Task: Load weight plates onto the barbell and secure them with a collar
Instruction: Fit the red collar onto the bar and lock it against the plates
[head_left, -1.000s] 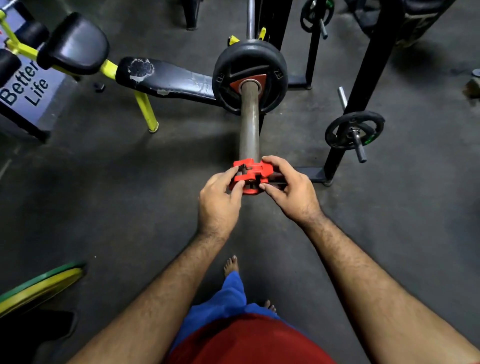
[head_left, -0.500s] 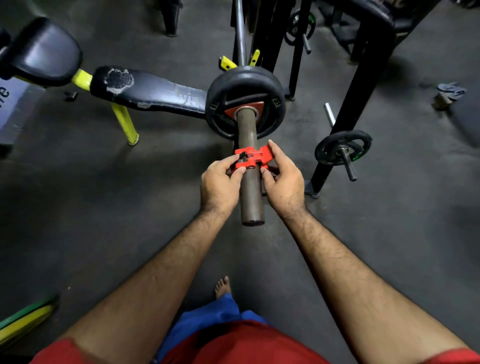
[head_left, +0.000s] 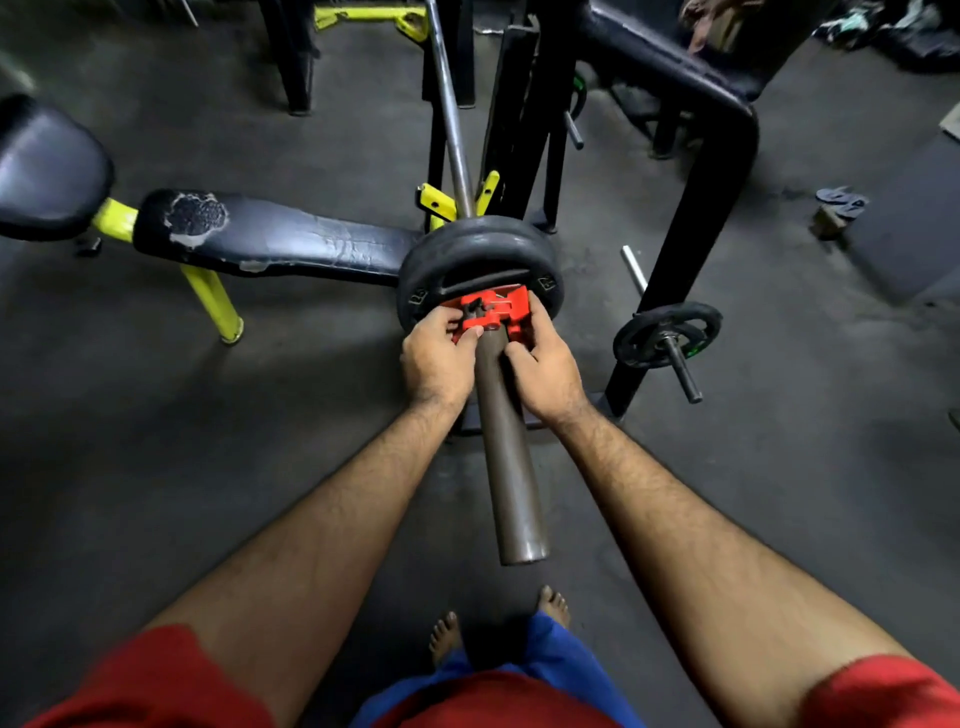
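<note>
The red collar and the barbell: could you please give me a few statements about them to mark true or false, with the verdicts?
1. The red collar sits on the barbell sleeve up against the black weight plate. True.
2. Only the left hand holds the collar. False: the right hand grips it too.
3. The collar is at the sleeve's free end. False: it is at the plate end.
4. A bench with torn padding stands left of the plate. True.

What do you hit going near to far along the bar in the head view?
Barbell sleeve end → left hand and right hand → red collar → black weight plate → thin bar shaft.
</note>
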